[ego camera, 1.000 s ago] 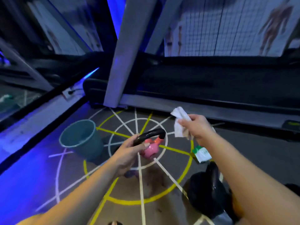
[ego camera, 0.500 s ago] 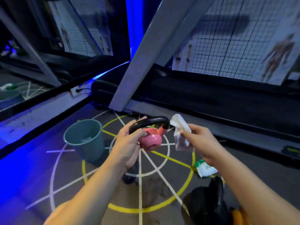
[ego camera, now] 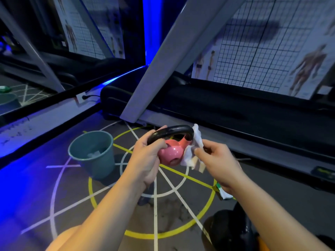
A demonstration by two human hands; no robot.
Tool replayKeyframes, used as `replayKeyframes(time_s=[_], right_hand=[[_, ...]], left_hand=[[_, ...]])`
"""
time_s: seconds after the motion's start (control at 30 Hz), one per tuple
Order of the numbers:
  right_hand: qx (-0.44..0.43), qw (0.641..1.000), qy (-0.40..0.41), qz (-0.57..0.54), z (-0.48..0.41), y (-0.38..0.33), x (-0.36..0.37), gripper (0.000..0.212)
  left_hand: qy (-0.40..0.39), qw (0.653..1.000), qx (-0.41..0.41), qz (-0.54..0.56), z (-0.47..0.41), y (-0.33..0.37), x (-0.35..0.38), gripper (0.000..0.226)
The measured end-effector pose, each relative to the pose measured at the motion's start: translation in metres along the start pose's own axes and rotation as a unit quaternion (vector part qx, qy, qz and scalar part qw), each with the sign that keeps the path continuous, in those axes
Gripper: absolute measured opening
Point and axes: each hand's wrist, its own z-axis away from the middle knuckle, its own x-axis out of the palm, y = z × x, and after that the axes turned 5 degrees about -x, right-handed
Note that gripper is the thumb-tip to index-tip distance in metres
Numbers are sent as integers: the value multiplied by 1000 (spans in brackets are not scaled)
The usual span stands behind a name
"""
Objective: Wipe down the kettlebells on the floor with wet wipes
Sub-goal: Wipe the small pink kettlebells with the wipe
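Above a dark gym floor (ego camera: 72, 196) marked with white spokes and yellow rings, a person holds a glossy pink kettlebell (ego camera: 172, 154) in the air at the centre of the view. The left hand (ego camera: 146, 160) grips it from nine o'clock, its fingers curled tight round the left end of the black loop handle (ego camera: 170, 131), one fingertip showing over the top of the bar. The right hand (ego camera: 219, 163) comes in from three o'clock, thumb and fingertips pinching a crumpled white wet wipe (ego camera: 196, 140). The wipe lies against the bell's right flank and the right end of the handle. How the rest of that hand's fingers lie cannot be told.

At nine o'clock of the raised bell a teal plastic bucket (ego camera: 94, 153) stands upright on the floor with pale crumpled scraps inside. At four o'clock, partly hidden under the right forearm, a green-and-white wipes packet (ego camera: 224, 193) lies on the yellow ring. A large black kettlebell (ego camera: 230, 230) sits on the floor at five o'clock, near the frame's lower edge. Behind, from twelve to three o'clock, runs a black treadmill deck (ego camera: 235, 113), its grey slanted upright (ego camera: 172, 60) rising toward twelve — a gridded anatomy poster (ego camera: 272, 51) hangs on the wall beyond.
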Motion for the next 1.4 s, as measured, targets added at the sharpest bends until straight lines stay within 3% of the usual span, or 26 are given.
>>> replayKeyframes(time_s=[0.13,0.4,0.63,0.97,1.13,1.23,1.33,1.4], right_hand=[[-20,999,22,-17,-3,-3,2,20],[-59,995,75,26,16,5,14,21],[-105,989,104,-14,24,6,27,44],[8,998,70,2,21,16,33,32],[-82,992,92,6,26,8,32,32],[-125,988,86,23,26,2,27,43],[-174,975,72,114,23,9,25,63],[-255,942,98,195,22,15,28,58]], left_hand=[[17,999,-6,30,9,1,2,35],[-20,999,9,29,26,0,-2,25],[-13,999,0,33,28,-11,6,31],[-23,1000,13,17,32,-11,8,37],[-10,999,8,31,30,-20,11,33],[-16,1000,19,19,30,-18,12,37],[-16,999,36,17,27,-17,11,42],[-20,999,46,4,27,-19,10,46]])
